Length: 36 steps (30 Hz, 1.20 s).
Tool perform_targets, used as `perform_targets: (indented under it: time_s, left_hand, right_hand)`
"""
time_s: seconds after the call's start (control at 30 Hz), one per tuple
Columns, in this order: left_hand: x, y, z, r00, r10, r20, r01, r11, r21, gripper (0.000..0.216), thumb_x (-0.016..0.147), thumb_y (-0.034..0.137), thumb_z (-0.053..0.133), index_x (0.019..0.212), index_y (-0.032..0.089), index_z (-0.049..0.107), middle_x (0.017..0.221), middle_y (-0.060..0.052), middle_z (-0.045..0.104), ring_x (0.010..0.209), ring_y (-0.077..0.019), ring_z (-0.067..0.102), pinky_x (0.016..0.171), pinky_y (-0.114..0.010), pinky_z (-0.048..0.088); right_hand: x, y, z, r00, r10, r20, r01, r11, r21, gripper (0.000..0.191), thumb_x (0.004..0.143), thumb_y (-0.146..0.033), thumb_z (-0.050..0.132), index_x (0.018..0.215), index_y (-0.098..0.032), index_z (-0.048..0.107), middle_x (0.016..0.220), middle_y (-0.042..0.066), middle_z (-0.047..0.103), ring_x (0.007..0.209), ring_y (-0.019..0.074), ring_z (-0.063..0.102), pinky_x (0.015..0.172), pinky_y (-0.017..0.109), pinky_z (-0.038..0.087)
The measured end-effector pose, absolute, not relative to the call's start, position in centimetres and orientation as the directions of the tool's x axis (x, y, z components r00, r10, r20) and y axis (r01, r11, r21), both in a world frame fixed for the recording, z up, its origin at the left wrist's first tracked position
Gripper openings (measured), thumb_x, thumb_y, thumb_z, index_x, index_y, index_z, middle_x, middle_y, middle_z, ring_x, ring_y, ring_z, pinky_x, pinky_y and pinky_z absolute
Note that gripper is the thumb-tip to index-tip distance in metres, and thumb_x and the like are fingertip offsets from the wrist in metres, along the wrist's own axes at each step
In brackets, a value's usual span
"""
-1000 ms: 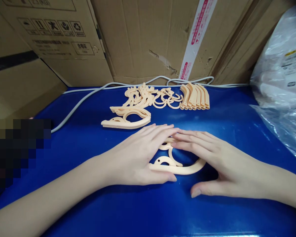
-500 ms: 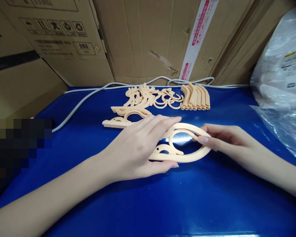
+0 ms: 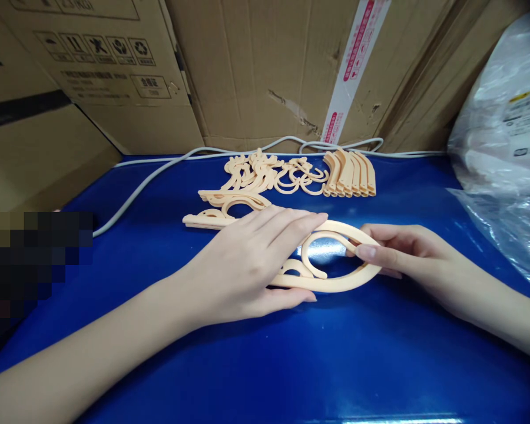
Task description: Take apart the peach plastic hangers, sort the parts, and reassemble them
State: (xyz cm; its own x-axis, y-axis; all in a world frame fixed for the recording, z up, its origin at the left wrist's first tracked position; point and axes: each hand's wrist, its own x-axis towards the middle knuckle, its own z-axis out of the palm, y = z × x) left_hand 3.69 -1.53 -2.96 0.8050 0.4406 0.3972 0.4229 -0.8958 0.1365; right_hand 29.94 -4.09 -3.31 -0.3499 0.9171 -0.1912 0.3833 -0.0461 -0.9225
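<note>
Both hands hold a cream plastic folding hanger (image 3: 335,286), its two curved arms folded together around a round hook. My left hand (image 3: 251,259) lies over its left end, fingers along the far arm and thumb along the near one, hiding much of that end. At the pointed right end my right hand (image 3: 397,250) pinches the hanger between thumb and fingers. Just beyond my left hand lie folded hangers (image 3: 207,221) of the same kind, partly covered by it.
Farther back on the blue table (image 3: 335,353) lie a heap of small cream pieces (image 3: 251,171), several loose hooks (image 3: 287,179) and a row of curved hanger arms (image 3: 351,174). A white cable (image 3: 145,200) runs behind them. Cardboard boxes (image 3: 256,70) stand at the back, plastic wrapping (image 3: 503,129) at right.
The hanger and the fingers on it have shifted very slightly. My left hand now covers a little more of the hanger's left end; both hands keep their hold.
</note>
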Motion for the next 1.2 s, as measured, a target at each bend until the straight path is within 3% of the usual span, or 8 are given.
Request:
perform_targets:
  time_s: [0.13, 0.3, 0.4, 0.47, 0.6, 0.7, 0.77, 1.2]
  left_hand:
    - [3.8, -1.6, -3.1, 0.806, 0.424, 0.413, 0.419, -0.902, 0.109, 0.069, 0.087, 0.044, 0.067, 0.14, 0.009, 0.041, 0.14, -0.017, 0.056, 0.132, -0.028, 0.05, 0.112, -0.042, 0.041]
    - [3.9, -1.8, -2.8, 0.805, 0.436, 0.403, 0.43, -0.896, 0.11, 0.061, 0.089, 0.037, 0.063, 0.141, 0.014, 0.041, 0.141, -0.014, 0.056, 0.132, -0.0278, 0.05, 0.112, -0.043, 0.041]
    - [3.2, -1.5, -1.2, 0.783, 0.502, 0.367, 0.48, -0.863, 0.157, 0.06, 0.088, 0.035, 0.063, 0.141, 0.017, 0.043, 0.141, -0.011, 0.056, 0.133, -0.028, 0.05, 0.113, -0.042, 0.04]
    - [2.3, -0.8, 0.2, 0.75, 0.574, 0.329, 0.535, -0.819, 0.209, 0.06, 0.085, 0.039, 0.065, 0.139, 0.02, 0.047, 0.14, -0.008, 0.057, 0.129, -0.0288, 0.053, 0.11, -0.041, 0.044]
    - [-0.2, 1.5, 2.0, 0.7, 0.678, 0.224, 0.642, -0.735, 0.219, 0.062, 0.084, 0.044, 0.064, 0.139, 0.021, 0.05, 0.136, -0.008, 0.06, 0.117, -0.0292, 0.062, 0.1, -0.041, 0.051]
    - [-2.1, 3.2, 1.6, 0.678, 0.715, 0.169, 0.679, -0.698, 0.228, 0.062, 0.079, 0.051, 0.067, 0.135, 0.028, 0.054, 0.128, -0.005, 0.066, 0.108, -0.0294, 0.067, 0.092, -0.04, 0.056]
    - [-2.9, 4.0, 0.9, 0.649, 0.745, 0.152, 0.704, -0.665, 0.25, 0.064, 0.078, 0.05, 0.068, 0.136, 0.027, 0.054, 0.131, -0.005, 0.065, 0.111, -0.0302, 0.066, 0.097, -0.042, 0.054]
    - [-3.9, 4.7, -0.4, 0.622, 0.772, 0.134, 0.701, -0.625, 0.345, 0.067, 0.073, 0.038, 0.069, 0.137, 0.026, 0.051, 0.139, -0.009, 0.059, 0.126, -0.0324, 0.059, 0.107, -0.048, 0.048]
  right_hand:
    - [29.7, -4.1, -3.3, -0.347, 0.922, -0.172, 0.407, -0.018, -0.913, 0.035, 0.085, -0.054, 0.064, 0.077, -0.02, 0.062, 0.062, -0.003, 0.046, 0.054, 0.0099, 0.04, 0.047, 0.023, 0.033]
    - [29.6, -4.2, -3.0, -0.368, 0.923, -0.112, 0.447, 0.07, -0.892, 0.033, 0.088, -0.053, 0.061, 0.079, -0.021, 0.062, 0.063, -0.003, 0.049, 0.054, 0.0108, 0.042, 0.047, 0.024, 0.032]
    - [29.7, -4.0, -2.6, -0.368, 0.929, 0.041, 0.475, 0.226, -0.851, 0.041, 0.095, -0.053, 0.049, 0.071, -0.021, 0.057, 0.063, -0.001, 0.052, 0.059, 0.0134, 0.049, 0.055, 0.027, 0.04]
    - [29.8, -3.8, -2.4, -0.392, 0.914, 0.109, 0.503, 0.312, -0.806, 0.041, 0.099, -0.052, 0.042, 0.08, -0.021, 0.062, 0.073, 0.002, 0.062, 0.069, 0.0168, 0.058, 0.066, 0.03, 0.047]
    - [29.6, -2.8, -2.7, -0.57, 0.809, 0.148, 0.636, 0.548, -0.544, 0.032, 0.096, -0.045, 0.052, 0.118, -0.024, 0.063, 0.117, 0.007, 0.068, 0.105, 0.0223, 0.064, 0.089, 0.036, 0.051]
    - [29.2, -2.1, -3.6, -0.715, 0.672, 0.194, 0.621, 0.737, -0.265, 0.039, 0.097, -0.042, 0.051, 0.129, -0.021, 0.059, 0.136, 0.012, 0.059, 0.122, 0.0262, 0.057, 0.1, 0.045, 0.046]
    - [29.1, -1.7, -4.2, -0.741, 0.641, 0.199, 0.614, 0.767, -0.186, 0.041, 0.098, -0.041, 0.049, 0.132, -0.02, 0.058, 0.141, 0.014, 0.055, 0.126, 0.0281, 0.054, 0.1, 0.049, 0.046]
    - [29.3, -1.8, -4.6, -0.741, 0.644, 0.191, 0.615, 0.765, -0.193, 0.041, 0.098, -0.037, 0.05, 0.136, -0.022, 0.056, 0.146, 0.015, 0.051, 0.13, 0.0284, 0.052, 0.101, 0.05, 0.048]
